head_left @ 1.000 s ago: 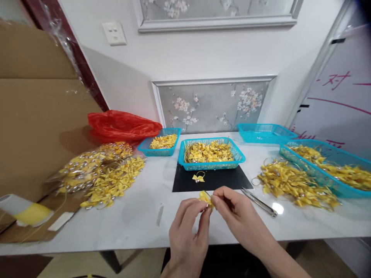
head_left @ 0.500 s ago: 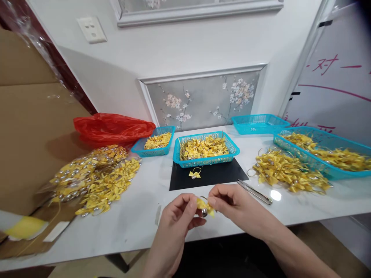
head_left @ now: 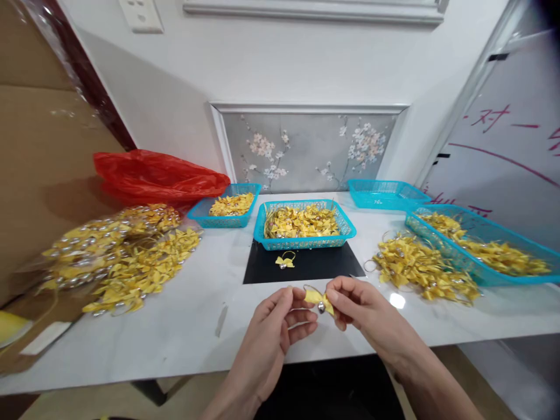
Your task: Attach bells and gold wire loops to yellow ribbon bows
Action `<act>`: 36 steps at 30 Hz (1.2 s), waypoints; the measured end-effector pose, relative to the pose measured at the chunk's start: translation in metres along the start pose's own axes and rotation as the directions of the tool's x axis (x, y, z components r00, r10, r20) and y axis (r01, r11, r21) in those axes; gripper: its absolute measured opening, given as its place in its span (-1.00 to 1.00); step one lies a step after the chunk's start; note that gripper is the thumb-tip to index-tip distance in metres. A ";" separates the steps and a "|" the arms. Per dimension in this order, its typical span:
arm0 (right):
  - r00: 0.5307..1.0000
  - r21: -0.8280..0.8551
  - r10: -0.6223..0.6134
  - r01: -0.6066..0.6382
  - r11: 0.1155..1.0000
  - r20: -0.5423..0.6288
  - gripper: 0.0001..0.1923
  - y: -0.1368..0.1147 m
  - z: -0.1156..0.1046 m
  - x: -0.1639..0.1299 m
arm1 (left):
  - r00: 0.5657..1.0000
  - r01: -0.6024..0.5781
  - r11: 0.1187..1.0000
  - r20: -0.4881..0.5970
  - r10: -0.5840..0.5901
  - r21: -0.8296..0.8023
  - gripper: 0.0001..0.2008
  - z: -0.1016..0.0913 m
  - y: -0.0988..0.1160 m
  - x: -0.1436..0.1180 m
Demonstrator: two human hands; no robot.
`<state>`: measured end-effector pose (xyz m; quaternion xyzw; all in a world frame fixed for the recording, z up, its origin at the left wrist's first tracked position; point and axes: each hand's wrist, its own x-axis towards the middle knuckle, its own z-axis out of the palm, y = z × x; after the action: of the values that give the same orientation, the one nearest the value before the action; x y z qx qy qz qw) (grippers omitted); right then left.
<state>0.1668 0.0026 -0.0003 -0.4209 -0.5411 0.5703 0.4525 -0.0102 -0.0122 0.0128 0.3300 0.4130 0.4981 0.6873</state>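
Observation:
Between my hands, just over the table's front part, is a small yellow ribbon bow (head_left: 313, 296) with a silver bell and a thin gold loop. My left hand (head_left: 277, 321) pinches at its left end with thumb and forefinger, the other fingers loosely curled. The bow's right end is gripped by my right hand (head_left: 359, 303). A similar bow with a loop (head_left: 284, 262) lies on the black mat (head_left: 315, 268) beyond them. Behind it, a blue basket (head_left: 305, 242) full of such bows stands partly on the mat.
Bow piles lie at left (head_left: 144, 274) and right (head_left: 422, 265). More blue baskets stand along the back, one with bows (head_left: 225, 221), one without (head_left: 385, 201), and a large one (head_left: 481, 265) at right. A red plastic bag (head_left: 161, 181) sits back left.
My right hand has shifted its grip to the bow's right end, and the bow now faces up with its bell showing. My left fingers have opened out somewhat. The view has tilted down.

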 end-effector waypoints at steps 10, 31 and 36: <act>0.875 -0.258 -0.159 0.040 0.965 -0.458 -0.58 -0.007 -0.114 -0.018 | 0.992 -0.089 0.975 -0.072 0.105 0.205 -0.68 0.002 -0.012 0.029; 0.840 -0.917 -0.449 -0.130 0.376 -0.303 -0.80 -0.061 -0.125 0.042 | 0.995 -0.096 0.972 0.036 0.090 0.217 -0.71 -0.002 -0.015 0.027; 0.966 -0.956 -0.257 0.082 0.280 0.008 -0.74 -0.062 -0.063 0.132 | 0.993 -0.118 0.968 0.035 0.113 0.219 -0.70 -0.013 -0.007 0.032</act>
<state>0.2006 0.1463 0.0595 -0.5871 -0.7791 0.0555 0.2127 -0.0134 0.0166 -0.0067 0.4333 0.4383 0.4845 0.6208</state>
